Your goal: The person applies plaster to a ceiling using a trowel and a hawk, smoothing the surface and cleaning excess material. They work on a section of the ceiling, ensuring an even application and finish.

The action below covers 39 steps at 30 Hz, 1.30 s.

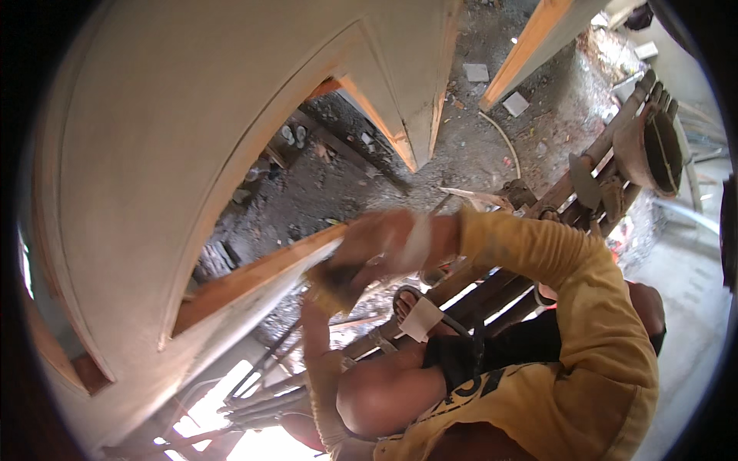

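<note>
My right arm, in a yellow sleeve, reaches left across the middle, and my right hand [377,242] is smeared by motion. Its fingers look bent round a yellowish, sponge-like block [329,296], though its exact kind is unclear. My left hand [314,316] comes up from below, close against the block, its fingers hidden or blurred. Both hands are beside the lower edge of an opening in a grey plastered wall [177,100]. Orange-brown bare edging [261,273] lines that opening.
I crouch on a scaffold of poles [453,280], a sandalled foot [406,303] beneath me and a pale flat piece [421,319] near it. A bucket [626,154] and a flat grey blade [584,182] stand at right. Rubble-strewn ground [338,184] lies below. Another plastered edge [526,50] rises beyond.
</note>
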Available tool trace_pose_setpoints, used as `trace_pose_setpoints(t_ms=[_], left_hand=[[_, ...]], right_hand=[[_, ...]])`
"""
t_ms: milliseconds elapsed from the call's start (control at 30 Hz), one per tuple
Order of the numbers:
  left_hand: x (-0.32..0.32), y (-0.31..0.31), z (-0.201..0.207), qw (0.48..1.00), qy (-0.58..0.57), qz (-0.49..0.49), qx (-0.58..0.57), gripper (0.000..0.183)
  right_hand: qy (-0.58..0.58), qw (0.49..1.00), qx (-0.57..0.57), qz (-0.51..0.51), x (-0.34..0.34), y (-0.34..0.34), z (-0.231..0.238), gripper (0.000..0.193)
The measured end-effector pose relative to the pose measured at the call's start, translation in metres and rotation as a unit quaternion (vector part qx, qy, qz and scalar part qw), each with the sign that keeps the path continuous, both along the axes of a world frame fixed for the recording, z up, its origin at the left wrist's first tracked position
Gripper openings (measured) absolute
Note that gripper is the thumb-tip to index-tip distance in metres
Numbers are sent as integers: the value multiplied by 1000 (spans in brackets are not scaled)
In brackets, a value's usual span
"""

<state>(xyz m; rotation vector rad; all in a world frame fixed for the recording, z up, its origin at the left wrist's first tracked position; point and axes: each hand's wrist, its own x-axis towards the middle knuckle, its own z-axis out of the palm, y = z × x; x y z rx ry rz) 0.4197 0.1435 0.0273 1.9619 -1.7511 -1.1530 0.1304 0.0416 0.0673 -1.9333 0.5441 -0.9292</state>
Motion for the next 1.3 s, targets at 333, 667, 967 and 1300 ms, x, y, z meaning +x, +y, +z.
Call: trace_pose_setpoints(t_ms=[333, 667, 967, 1300], left_hand=[[9, 20, 107, 975, -17, 217, 37, 42], [-88, 31, 140, 974, -145, 134, 109, 32], [-112, 28, 143, 986, -103, 91, 93, 30], [-118, 23, 146, 982, -150, -6, 113, 32]], right_hand=[[-232, 692, 452, -513, -156, -31, -250, 37], [-479, 533, 465, -520, -152, -139, -296, 26], [-316, 721, 4, -616, -92, -123, 27, 32], [-500, 484, 455, -555, -127, -120, -239, 24]])
